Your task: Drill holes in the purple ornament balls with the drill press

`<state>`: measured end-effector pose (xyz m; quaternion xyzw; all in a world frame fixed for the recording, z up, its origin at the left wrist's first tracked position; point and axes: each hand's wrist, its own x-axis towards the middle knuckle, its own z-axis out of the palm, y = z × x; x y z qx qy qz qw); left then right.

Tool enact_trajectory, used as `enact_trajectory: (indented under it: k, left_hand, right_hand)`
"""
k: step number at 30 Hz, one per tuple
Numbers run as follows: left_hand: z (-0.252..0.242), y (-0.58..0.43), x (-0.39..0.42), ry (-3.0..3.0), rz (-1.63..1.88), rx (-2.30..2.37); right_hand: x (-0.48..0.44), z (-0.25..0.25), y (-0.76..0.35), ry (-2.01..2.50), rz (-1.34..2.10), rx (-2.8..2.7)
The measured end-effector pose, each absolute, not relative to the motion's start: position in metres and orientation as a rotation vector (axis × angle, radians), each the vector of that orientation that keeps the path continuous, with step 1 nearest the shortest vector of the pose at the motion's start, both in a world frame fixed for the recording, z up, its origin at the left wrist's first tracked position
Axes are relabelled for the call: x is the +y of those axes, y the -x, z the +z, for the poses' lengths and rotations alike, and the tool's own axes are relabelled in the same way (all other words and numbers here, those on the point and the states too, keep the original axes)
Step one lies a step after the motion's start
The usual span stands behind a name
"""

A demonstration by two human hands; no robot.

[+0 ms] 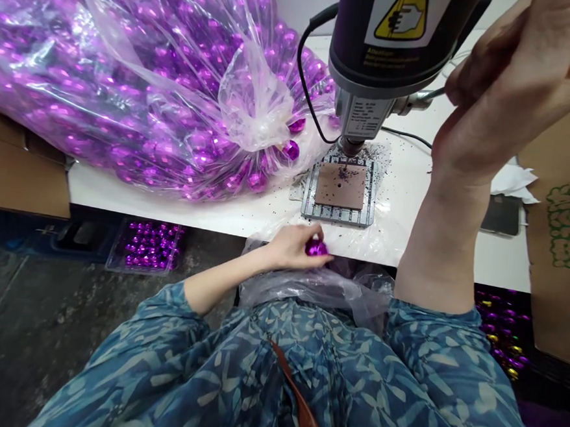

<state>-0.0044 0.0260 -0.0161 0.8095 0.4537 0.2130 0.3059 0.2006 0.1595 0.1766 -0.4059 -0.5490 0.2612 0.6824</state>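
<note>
My left hand (295, 248) is closed around a shiny purple faceted ball (317, 247), just in front of the table edge and over a clear plastic bag (304, 288) in my lap. My right hand (512, 80) is raised at the upper right, fingers curled at the end of the lever (437, 93) of a drill press (381, 57). Below the drill chuck (352, 146), a brown square pad (352, 195) with a small hole rests on the slotted metal base plate (337, 215). Dark shavings lie scattered around it.
A big clear bag of purple balls (141, 99) fills the table's left side. A tray of purple pieces (145, 246) sits low at left. Cardboard boxes (20, 162) flank both sides. At right lie a phone (502, 214) and white paper (514, 182). A black cable (301, 65) loops beside the drill.
</note>
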Motion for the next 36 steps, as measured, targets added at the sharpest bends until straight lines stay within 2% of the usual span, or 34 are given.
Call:
enact_trajectory:
  k: [3,6,10,13,16,19,21,24,26,31,36]
  left_hand:
    - [-0.025,0.012,-0.010,-2.398,0.103,1.192]
    - [-0.029,0.014,-0.013,-2.482,0.003,1.112]
    - [-0.005,0.024,0.047,-2.399,0.526,1.044]
    - [0.019,0.034,0.126,-2.301,0.858,1.462]
    - [0.026,0.040,0.194,-2.238,0.620,1.900]
    - [0.018,0.042,0.223,-2.137,0.321,1.967]
    - [0.014,0.045,0.222,-2.062,0.478,1.878]
    - [0.018,0.052,0.201,-1.798,1.025,1.553]
    - [0.026,0.055,0.182,-1.536,1.232,1.315]
    - [0.033,0.041,0.147,-1.051,1.212,1.060]
    - [-0.005,0.016,0.144,-1.064,1.193,0.994]
  right_hand:
    - [0.158,0.174,-0.200,0.904,0.576,-1.217]
    - [0.159,0.175,-0.201,0.905,0.574,-1.195]
    - [0.163,0.175,-0.205,0.911,0.569,-1.186]
    - [0.163,0.172,-0.206,0.911,0.537,-1.214]
    - [0.162,0.171,-0.205,0.924,0.523,-1.221]
    - [0.161,0.171,-0.204,0.917,0.530,-1.203]
    - [0.160,0.171,-0.203,0.904,0.533,-1.209]
    - [0.158,0.169,-0.203,0.883,0.539,-1.223]
    - [0.158,0.168,-0.204,0.884,0.538,-1.218]
    - [0.162,0.169,-0.205,0.912,0.539,-1.215]
    - [0.157,0.176,-0.199,0.923,0.576,-1.202]
